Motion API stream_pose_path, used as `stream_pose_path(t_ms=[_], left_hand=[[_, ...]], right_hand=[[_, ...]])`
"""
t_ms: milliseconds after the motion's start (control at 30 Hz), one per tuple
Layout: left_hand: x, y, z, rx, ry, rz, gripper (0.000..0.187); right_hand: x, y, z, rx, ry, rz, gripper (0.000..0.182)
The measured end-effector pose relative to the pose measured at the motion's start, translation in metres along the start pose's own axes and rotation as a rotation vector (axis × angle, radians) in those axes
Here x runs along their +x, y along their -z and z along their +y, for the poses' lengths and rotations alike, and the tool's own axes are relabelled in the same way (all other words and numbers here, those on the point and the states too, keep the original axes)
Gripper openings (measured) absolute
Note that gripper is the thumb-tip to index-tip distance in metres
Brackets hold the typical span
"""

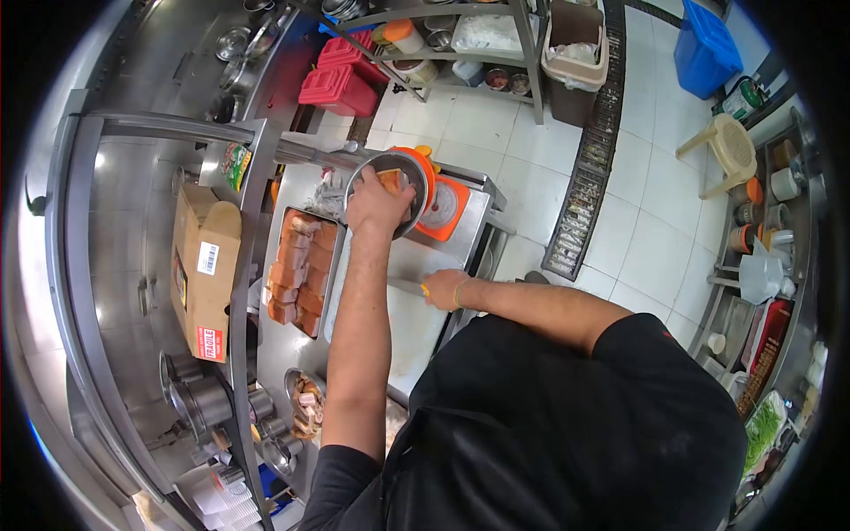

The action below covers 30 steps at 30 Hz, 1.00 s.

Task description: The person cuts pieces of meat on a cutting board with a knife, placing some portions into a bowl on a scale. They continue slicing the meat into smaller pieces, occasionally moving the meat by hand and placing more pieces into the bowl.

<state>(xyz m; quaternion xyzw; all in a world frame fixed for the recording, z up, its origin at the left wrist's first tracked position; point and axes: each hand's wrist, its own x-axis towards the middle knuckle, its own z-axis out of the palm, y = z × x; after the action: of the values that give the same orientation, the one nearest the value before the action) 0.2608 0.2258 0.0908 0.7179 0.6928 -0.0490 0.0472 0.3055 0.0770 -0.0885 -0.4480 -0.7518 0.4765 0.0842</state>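
Observation:
My left hand (379, 205) reaches into a round metal bowl (415, 223), its fingers closed around a block of meat (392, 181) with an orange-brown surface. The bowl appears to rest on an orange kitchen scale (456, 202), whose dial shows beside it. Over a white cutting board (390, 327), my right hand (443, 289) grips the yellow handle of a knife; its blade (405, 284) points left. To the left of the board lies a metal tray (329, 305) packed with several similar meat blocks (305, 265).
A bowl of pale meat pieces (308, 398) stands near my left elbow. On the left, a metal shelf holds a cardboard box (208, 274) and pots (202, 403). Beyond the counter are a floor drain (584, 177), a bin (574, 66) and a plastic stool (728, 146).

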Motion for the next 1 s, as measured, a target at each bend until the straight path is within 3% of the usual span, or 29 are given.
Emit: stream_pose_path(t_ms=[433, 533, 633, 700, 733, 900, 1000], left_hand=[[-0.006, 0.006, 0.005, -0.064, 0.054, -0.008, 0.101], [-0.005, 0.004, 0.003, -0.061, 0.073, -0.012, 0.099], [-0.003, 0.001, -0.001, -0.152, 0.099, -0.002, 0.085], [-0.005, -0.005, -0.012, -0.323, 0.098, 0.117, 0.076], [-0.014, 0.015, -0.013, -0.398, 0.124, 0.062, 0.077], [-0.045, 0.048, -0.065, -0.744, 0.152, 0.367, 0.085], [-0.065, 0.033, -0.14, -0.651, 0.247, 0.547, 0.088]], right_hand=[[-0.006, 0.011, -0.006, 0.028, -0.01, -0.022, 0.042], [-0.01, 0.016, -0.009, 0.046, -0.031, -0.019, 0.042], [-0.006, 0.01, -0.005, 0.005, -0.033, -0.027, 0.045], [-0.002, 0.011, -0.009, -0.038, -0.005, -0.046, 0.046], [-0.003, 0.015, -0.013, -0.048, 0.0, -0.052, 0.045], [0.003, 0.013, -0.014, -0.131, -0.061, -0.069, 0.051], [-0.002, 0.018, -0.024, -0.146, -0.07, -0.044, 0.051]])
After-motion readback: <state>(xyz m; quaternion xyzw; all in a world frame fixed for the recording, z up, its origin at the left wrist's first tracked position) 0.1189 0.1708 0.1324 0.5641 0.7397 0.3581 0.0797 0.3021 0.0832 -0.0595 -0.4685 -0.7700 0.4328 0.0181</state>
